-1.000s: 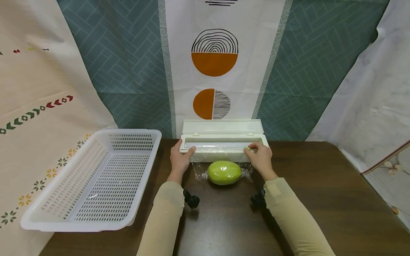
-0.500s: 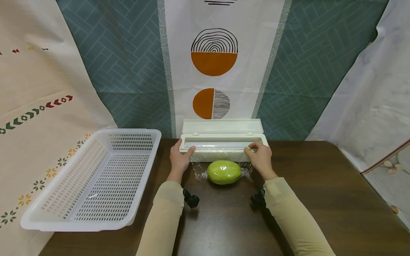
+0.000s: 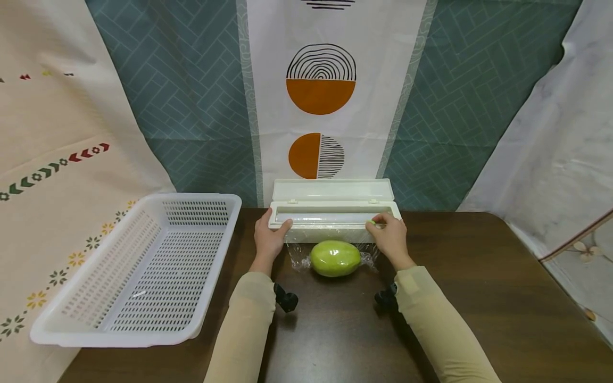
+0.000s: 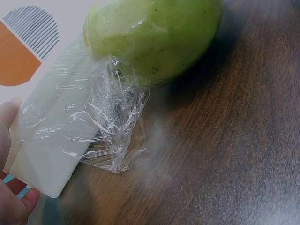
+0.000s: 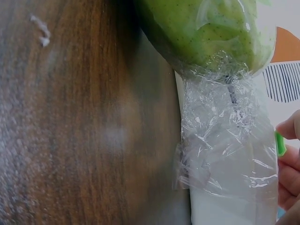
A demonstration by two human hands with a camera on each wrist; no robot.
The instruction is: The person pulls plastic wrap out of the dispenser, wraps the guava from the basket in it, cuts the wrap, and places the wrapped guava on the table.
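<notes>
Green fruit: wrapped in clear film, lying on its side on the worktop [image 3: 330, 346]; clock directions below are taken from the fruit [image 3: 335, 258] in the head view.
White box: at 12 o'clock, just beyond the fruit, its lid [image 3: 332, 190] tipped back on the far side, the box [image 3: 335, 205] rim framing a pale film roll [image 3: 330, 217].
Clear film [image 4: 115, 117]: stretched over the box's near face down to the fruit, bunched and crinkled at both fruit ends.
Left hand [image 3: 269, 239]: at 10 o'clock, gripping the box's left end, thumb over the near edge, fingers curled around the end.
Right hand [image 3: 391, 238]: at 2 o'clock, pinching a small green slider [image 5: 280, 144] on the box's near edge, toward its right end.
White basket [image 3: 167, 339]: at 9 o'clock, slotted, well apart from the fruit, a small white sliver [image 3: 139, 293] inside.
Printed cloth [image 3: 321, 96]: at 12 o'clock behind the box, orange half-circles and black lines.
</notes>
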